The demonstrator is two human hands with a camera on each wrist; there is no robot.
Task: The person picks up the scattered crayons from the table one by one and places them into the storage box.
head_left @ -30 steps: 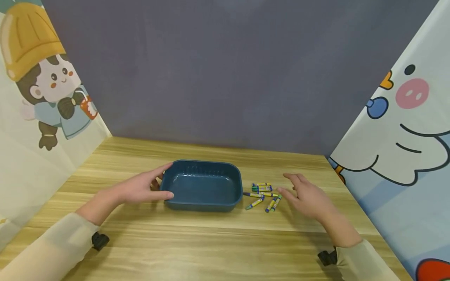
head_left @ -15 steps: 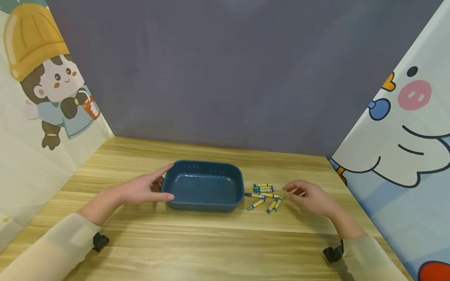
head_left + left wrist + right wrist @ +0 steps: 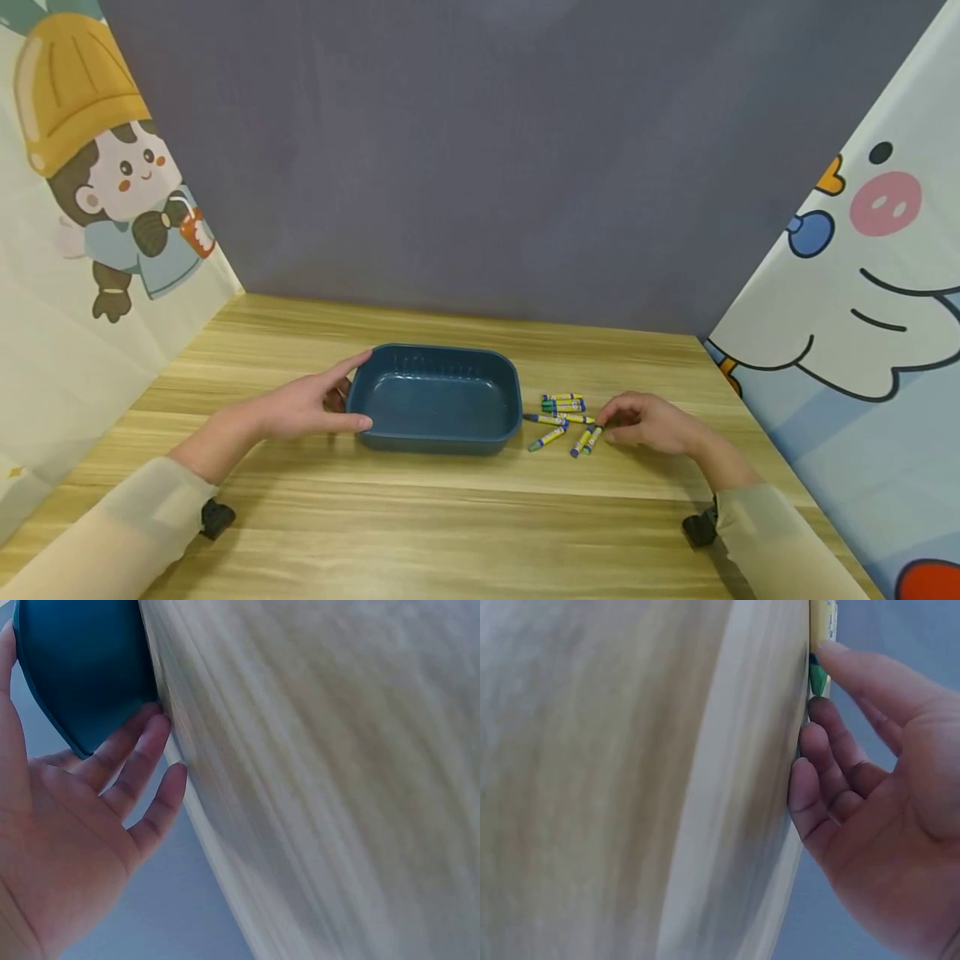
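Note:
A dark blue rectangular bin (image 3: 435, 442) stands on the wooden table in the head view. My left hand (image 3: 303, 406) spans its left end, thumb along the front rim and index finger at the back corner. In the left wrist view the other fingers (image 3: 139, 761) extend loosely against the bin's outer wall. My right hand (image 3: 652, 425) is bent at the right edge of a group of crayons (image 3: 566, 407). Thumb and index finger reach one green-tipped crayon (image 3: 817, 675), the thumb overlapping its yellow wrapper; I cannot tell whether they pinch it.
Several crayons in yellow wrappers lie loosely between the bin and my right hand, one of them, a dark-tipped crayon (image 3: 542, 419), close to the bin's right side. A grey panel (image 3: 465, 167) rises behind the wooden table (image 3: 420, 533), with cartoon-printed sheets at both sides.
My right hand has come down and left to the nearest crayon, its thumb and fingers drawing closer together. The left hand stays at the bin, and the crayons lie as before.

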